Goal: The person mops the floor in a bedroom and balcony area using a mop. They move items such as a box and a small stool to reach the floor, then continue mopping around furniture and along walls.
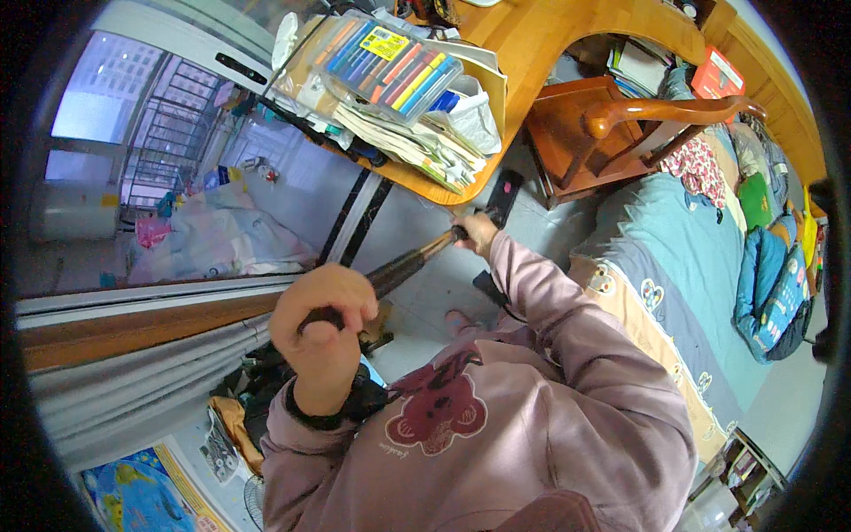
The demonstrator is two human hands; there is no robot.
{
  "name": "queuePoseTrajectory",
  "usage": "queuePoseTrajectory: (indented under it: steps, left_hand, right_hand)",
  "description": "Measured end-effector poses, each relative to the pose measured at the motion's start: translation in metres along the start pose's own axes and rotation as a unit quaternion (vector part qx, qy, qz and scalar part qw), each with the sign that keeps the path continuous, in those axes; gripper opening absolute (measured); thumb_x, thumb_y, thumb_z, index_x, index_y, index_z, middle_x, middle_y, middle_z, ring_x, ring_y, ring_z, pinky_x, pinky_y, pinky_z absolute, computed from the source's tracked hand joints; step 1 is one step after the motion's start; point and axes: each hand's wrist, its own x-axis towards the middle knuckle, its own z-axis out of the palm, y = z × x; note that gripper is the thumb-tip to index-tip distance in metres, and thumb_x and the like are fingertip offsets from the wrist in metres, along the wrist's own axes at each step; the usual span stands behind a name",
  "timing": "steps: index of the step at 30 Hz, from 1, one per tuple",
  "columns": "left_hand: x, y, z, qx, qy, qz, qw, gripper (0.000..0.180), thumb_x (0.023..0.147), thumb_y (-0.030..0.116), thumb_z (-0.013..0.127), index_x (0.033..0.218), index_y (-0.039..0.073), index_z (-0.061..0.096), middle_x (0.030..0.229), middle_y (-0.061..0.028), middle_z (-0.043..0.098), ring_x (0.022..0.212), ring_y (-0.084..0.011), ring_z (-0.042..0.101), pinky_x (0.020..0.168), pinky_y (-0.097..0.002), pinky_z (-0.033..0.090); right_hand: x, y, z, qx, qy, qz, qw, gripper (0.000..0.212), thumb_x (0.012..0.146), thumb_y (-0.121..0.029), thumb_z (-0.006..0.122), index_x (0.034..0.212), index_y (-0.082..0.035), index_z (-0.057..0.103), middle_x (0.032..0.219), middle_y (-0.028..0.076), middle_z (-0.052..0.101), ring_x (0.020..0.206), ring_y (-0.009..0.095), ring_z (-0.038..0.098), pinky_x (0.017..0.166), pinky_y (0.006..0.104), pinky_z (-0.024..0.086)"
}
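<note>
A long, thin brown rod-like thing point(403, 271) slants between my hands in front of my chest; its exact kind does not show clearly. My left hand point(324, 306) is closed round its near, dark end, with the thumb laid over the top. Further along, at a dark knob or band, the fingers of my right hand point(479, 236) are wrapped round it. The right hand is just short of the desk's rounded corner. The far end beyond that hand is hard to make out.
A wooden desk point(523, 27) bears a clear case of markers point(390, 66) and stacked papers point(417, 151). A wooden chair point(585, 133) stands right of it, beside a bed point(674, 239). To the left are a glass door point(222, 177) and a grey curtain point(151, 390).
</note>
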Motion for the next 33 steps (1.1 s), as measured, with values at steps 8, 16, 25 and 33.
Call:
queuePoseTrajectory:
  steps: [8,16,25,33]
  left_hand:
    - [-0.029,-0.065,0.026,0.142,-0.269,0.076,0.95,0.018,0.073,0.011,0.078,0.087,0.005,0.068,0.087,-0.0078,0.066,0.093,-0.0299,0.066,0.078,-0.0388,0.053]
    - [-0.106,-0.154,0.043,0.175,-0.463,0.025,0.868,0.012,0.077,0.012,0.07,0.082,0.009,0.06,0.1,-0.0068,0.062,0.117,-0.0318,0.057,0.107,-0.0523,0.039]
    - [-0.141,-0.125,0.005,0.16,-0.472,0.032,0.866,0.014,0.079,0.012,0.069,0.083,0.005,0.058,0.102,-0.011,0.061,0.111,-0.0312,0.058,0.108,-0.0523,0.04]
    - [-0.139,-0.012,-0.12,0.043,-0.242,-0.023,0.969,0.014,0.081,0.009,0.065,0.071,0.001,0.059,0.075,-0.0107,0.064,0.076,-0.0314,0.065,0.085,-0.0466,0.054]
  right_hand:
    - [0.034,-0.032,-0.057,0.14,-0.035,-0.143,0.979,0.051,0.07,0.003,0.042,0.119,0.004,0.059,0.093,0.011,0.055,0.084,0.025,0.055,0.074,0.0377,0.05]
    - [0.067,0.007,-0.107,-0.462,-0.058,-0.312,0.828,0.038,0.082,0.007,0.051,0.114,-0.009,0.065,0.122,0.018,0.056,0.133,0.035,0.036,0.104,0.0364,0.037]
    - [-0.013,0.048,-0.077,-0.614,0.034,-0.324,0.719,0.044,0.074,-0.003,0.064,0.114,-0.019,0.06,0.142,0.017,0.044,0.126,0.043,0.044,0.102,0.0463,0.041]
    - [-0.111,0.09,0.053,-0.64,0.021,-0.523,0.562,0.033,0.068,-0.013,0.074,0.1,-0.014,0.065,0.098,0.009,0.058,0.096,0.033,0.055,0.082,0.0429,0.046]
